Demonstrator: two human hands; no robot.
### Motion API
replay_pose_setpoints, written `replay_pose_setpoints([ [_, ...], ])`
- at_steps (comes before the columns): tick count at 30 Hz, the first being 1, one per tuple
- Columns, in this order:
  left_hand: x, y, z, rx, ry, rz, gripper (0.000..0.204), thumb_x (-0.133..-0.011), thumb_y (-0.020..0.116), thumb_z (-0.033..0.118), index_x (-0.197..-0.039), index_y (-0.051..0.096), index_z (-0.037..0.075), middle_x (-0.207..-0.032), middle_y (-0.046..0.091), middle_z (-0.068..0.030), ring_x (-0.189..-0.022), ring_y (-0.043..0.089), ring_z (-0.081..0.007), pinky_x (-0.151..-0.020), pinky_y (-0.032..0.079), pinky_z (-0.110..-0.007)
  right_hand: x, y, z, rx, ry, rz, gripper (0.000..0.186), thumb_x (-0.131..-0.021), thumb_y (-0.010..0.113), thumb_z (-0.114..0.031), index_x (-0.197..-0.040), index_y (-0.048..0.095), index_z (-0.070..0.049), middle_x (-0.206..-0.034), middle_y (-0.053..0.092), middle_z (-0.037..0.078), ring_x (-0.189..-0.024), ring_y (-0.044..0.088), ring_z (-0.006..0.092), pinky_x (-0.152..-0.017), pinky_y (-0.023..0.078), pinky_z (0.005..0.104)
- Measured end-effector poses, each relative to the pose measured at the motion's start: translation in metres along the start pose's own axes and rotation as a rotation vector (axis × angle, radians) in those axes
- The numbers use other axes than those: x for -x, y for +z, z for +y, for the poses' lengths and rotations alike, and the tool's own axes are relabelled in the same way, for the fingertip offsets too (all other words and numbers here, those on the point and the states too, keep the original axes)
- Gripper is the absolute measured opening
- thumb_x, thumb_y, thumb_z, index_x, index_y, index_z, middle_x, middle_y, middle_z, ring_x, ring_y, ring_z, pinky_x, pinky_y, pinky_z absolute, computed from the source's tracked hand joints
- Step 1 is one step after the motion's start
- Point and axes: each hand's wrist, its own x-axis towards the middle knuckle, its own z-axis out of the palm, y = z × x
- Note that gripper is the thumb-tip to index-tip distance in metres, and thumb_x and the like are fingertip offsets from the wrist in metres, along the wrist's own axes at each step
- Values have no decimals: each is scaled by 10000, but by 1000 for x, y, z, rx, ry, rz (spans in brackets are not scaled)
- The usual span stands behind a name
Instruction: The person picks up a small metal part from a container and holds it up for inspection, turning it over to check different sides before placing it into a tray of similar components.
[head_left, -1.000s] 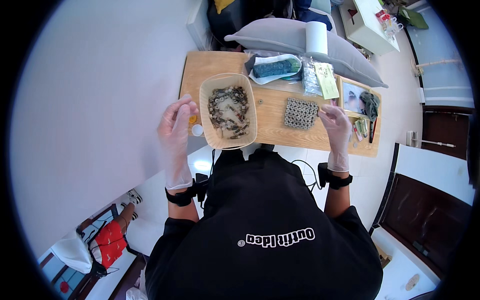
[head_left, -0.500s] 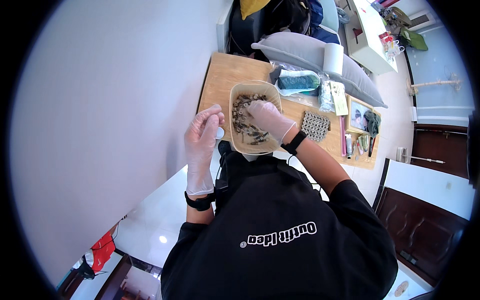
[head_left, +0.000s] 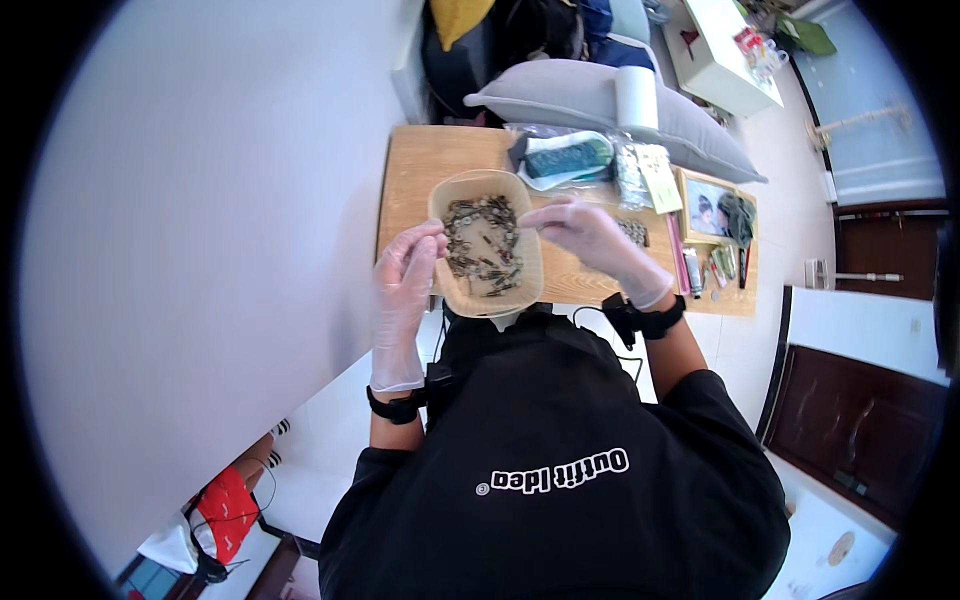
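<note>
A tan plastic tray (head_left: 527, 290) stands on the wooden table (head_left: 415, 170), with a heap of small dark metal parts (head_left: 482, 245) in it. My left hand (head_left: 405, 280), in a thin clear glove, has thumb and forefinger pinched at the tray's left rim. My gloved right hand (head_left: 590, 235) hovers over the tray's right rim with its fingertips drawn together. Anything between them is too small to see. A grey gridded block (head_left: 634, 232) peeks out from behind my right hand.
At the table's far side lie clear bags with a green item (head_left: 570, 158), a white roll (head_left: 637, 97) and a grey pillow (head_left: 560, 95). A framed photo (head_left: 705, 210) and pens and small tools (head_left: 705, 268) lie at the right end. A white wall lies left.
My right hand went from the gridded block into the tray's parts, then drew back to the right rim with fingers pinched. The view has shifted, with the table now farther up.
</note>
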Motion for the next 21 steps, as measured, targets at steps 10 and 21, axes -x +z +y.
replay_pose_setpoints([
  [10,-15,43,-3,-127,4,-142,256,-985,572,168,-1159,639,-8,-993,674,-62,-918,614,-119,-879,491,-280,174,-50,122,-228,495,700,200,-876,706,-78,-1060,643,-28,-932,678,26,-884,640,106,-805,518,240],
  [21,2,103,8,-250,-53,-312,235,-985,554,139,-1158,647,9,-990,672,-56,-921,620,-114,-872,479,-249,190,24,179,-18,394,920,237,-794,748,-50,-1015,671,-18,-960,593,73,-836,630,155,-776,532,282],
])
